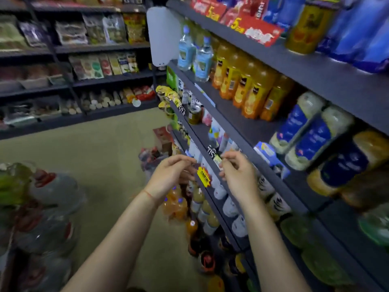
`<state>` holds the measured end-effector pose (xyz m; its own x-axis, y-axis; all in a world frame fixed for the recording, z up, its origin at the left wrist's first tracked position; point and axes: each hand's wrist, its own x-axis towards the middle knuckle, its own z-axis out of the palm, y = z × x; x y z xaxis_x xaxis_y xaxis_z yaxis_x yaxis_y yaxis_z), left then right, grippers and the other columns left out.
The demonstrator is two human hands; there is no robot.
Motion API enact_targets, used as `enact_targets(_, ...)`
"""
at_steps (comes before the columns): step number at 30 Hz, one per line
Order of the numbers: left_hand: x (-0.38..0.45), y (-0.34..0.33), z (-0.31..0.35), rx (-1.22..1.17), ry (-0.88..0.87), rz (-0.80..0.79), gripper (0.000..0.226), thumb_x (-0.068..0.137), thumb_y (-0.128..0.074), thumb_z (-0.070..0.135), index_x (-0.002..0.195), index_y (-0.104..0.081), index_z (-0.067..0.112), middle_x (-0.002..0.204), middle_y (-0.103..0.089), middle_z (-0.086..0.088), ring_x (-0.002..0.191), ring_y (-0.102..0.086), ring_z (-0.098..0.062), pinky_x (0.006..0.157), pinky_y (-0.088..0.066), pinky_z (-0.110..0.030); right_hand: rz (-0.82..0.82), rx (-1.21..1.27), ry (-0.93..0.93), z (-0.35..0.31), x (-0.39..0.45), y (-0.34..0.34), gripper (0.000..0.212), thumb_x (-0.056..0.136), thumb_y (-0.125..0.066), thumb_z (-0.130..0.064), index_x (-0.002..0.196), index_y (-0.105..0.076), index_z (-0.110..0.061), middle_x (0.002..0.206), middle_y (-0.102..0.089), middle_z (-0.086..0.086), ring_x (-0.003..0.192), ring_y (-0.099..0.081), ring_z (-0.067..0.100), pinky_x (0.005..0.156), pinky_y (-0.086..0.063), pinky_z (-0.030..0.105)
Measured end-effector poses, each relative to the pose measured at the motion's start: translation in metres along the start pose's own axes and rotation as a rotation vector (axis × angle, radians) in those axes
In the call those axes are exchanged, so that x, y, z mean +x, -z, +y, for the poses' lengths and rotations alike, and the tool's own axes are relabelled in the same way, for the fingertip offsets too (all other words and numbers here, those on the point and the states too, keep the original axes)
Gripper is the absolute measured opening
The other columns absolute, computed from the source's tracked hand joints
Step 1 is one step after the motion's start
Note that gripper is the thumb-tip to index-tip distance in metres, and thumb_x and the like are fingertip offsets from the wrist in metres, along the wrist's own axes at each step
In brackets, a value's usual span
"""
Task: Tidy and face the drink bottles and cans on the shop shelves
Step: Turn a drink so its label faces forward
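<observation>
My left hand [171,175] and my right hand [239,172] are raised at the front edge of a dark shelf [229,199]. A yellow and red starburst price tag [203,177] hangs between them. My left hand's curled fingers and thumb pinch its top end. Thumb and forefinger of my right hand pinch a small pale label [217,160] on the shelf rail. Orange juice bottles [244,89] and blue-labelled water bottles [203,60] stand on the shelf above. White-labelled bottles [231,207] stand in a row below my hands. The image is blurred.
Blue-labelled jars [305,131] lie on the right of the middle shelf. Large water jugs with red caps [52,197] are stacked at the lower left. Snack shelves [84,66] line the far wall. Orange drink bottles [176,203] stand low by the tan floor [101,157].
</observation>
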<state>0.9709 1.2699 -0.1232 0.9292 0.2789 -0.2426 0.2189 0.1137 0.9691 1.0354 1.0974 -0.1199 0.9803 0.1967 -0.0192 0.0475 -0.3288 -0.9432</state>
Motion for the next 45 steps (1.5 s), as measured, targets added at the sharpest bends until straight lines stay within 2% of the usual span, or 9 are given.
enact_targets(9,0.269,0.096,-0.017,0.068,0.164,-0.040,0.013,0.095,-0.057,0.024,0.093,-0.067,0.015,0.092,-0.069,-0.012,0.072,-0.067,-0.025,0.073,-0.053,-0.042,0.034,-0.071,-0.178,0.026,0.217,-0.130,0.024,0.098,-0.053,-0.017,0.091,-0.059,-0.040,0.096,-0.064,-0.011,0.091,-0.067,0.021,0.082,-0.056,0.053)
enact_targets(12,0.357,0.118,-0.010,0.156,0.212,-0.093,0.015,0.094,-0.057,0.023,0.086,-0.066,0.015,0.083,-0.069,-0.008,0.079,-0.066,-0.029,0.069,-0.051,-0.039,0.054,-0.046,-0.344,0.031,0.283,-0.162,0.019,0.099,-0.054,-0.019,0.115,-0.058,-0.028,0.110,-0.063,-0.003,0.094,-0.064,0.022,0.088,-0.055,0.054)
enact_targets(19,0.486,0.106,0.004,0.435,0.115,-0.350,0.012,0.093,-0.061,0.026,0.085,-0.052,0.025,0.087,-0.060,0.004,0.080,-0.053,-0.014,0.071,-0.038,-0.032,0.032,-0.085,-0.628,0.036,0.388,-0.215,0.073,0.089,-0.054,-0.027,0.153,-0.020,-0.032,0.152,-0.036,0.003,0.130,-0.044,0.033,0.102,-0.045,0.060)
enact_targets(23,0.532,0.089,0.002,0.394,0.094,-0.507,0.018,0.081,-0.065,0.022,0.093,-0.055,0.031,0.099,-0.062,0.001,0.099,-0.060,-0.018,0.089,-0.051,-0.044,0.123,-0.041,-0.759,0.076,0.424,-0.227,0.067,0.086,-0.052,-0.023,0.149,-0.030,-0.018,0.139,-0.040,0.033,0.123,-0.042,0.053,0.094,-0.040,0.071)
enact_targets(26,0.556,0.080,-0.012,0.492,0.128,-0.586,0.061,0.075,-0.067,0.038,0.129,-0.045,0.020,0.120,-0.055,-0.001,0.115,-0.055,-0.023,0.091,-0.048,-0.039,0.152,-0.089,-0.762,0.076,0.429,-0.230,0.062,0.084,-0.056,-0.020,0.143,-0.041,-0.032,0.134,-0.055,0.021,0.120,-0.056,0.044,0.093,-0.049,0.064)
enact_targets(31,0.567,0.076,-0.032,0.464,0.067,-0.601,0.096,0.062,-0.085,0.040,0.141,-0.035,0.019,0.131,-0.051,0.000,0.122,-0.051,-0.022,0.091,-0.046,-0.035,0.203,0.099,-0.880,0.059,0.424,-0.232,0.037,0.099,-0.050,-0.019,0.133,-0.044,-0.009,0.140,-0.046,0.024,0.130,-0.046,0.042,0.105,-0.041,0.062)
enact_targets(35,0.560,0.082,-0.044,0.562,-0.101,-0.588,0.079,0.067,-0.087,0.032,0.135,-0.048,0.020,0.127,-0.058,0.002,0.113,-0.055,-0.018,0.086,-0.040,-0.026,0.197,0.075,-0.770,0.073,0.410,-0.236,0.044,0.089,-0.055,-0.041,0.127,-0.046,-0.060,0.131,-0.059,0.002,0.119,-0.057,0.032,0.092,-0.051,0.062)
enact_targets(40,0.519,0.102,-0.043,-0.046,0.368,-0.496,0.054,0.061,-0.087,0.047,0.105,-0.068,0.020,0.104,-0.075,-0.005,0.095,-0.070,-0.024,0.090,-0.057,-0.043,0.320,0.174,-0.613,0.038,0.378,-0.233,0.027,0.100,-0.050,-0.023,0.117,-0.065,-0.038,0.128,-0.060,-0.011,0.122,-0.056,0.013,0.101,-0.046,0.031)
enact_targets(45,0.445,0.117,-0.026,-0.589,0.748,-0.558,0.061,0.080,-0.055,0.067,0.090,-0.075,0.010,0.086,-0.069,-0.014,0.071,-0.067,-0.028,0.069,-0.056,-0.034,0.375,0.276,-0.536,0.014,0.317,-0.233,0.027,0.100,-0.048,-0.018,0.099,-0.075,-0.022,0.109,-0.071,0.006,0.099,-0.068,0.020,0.085,-0.054,0.038)
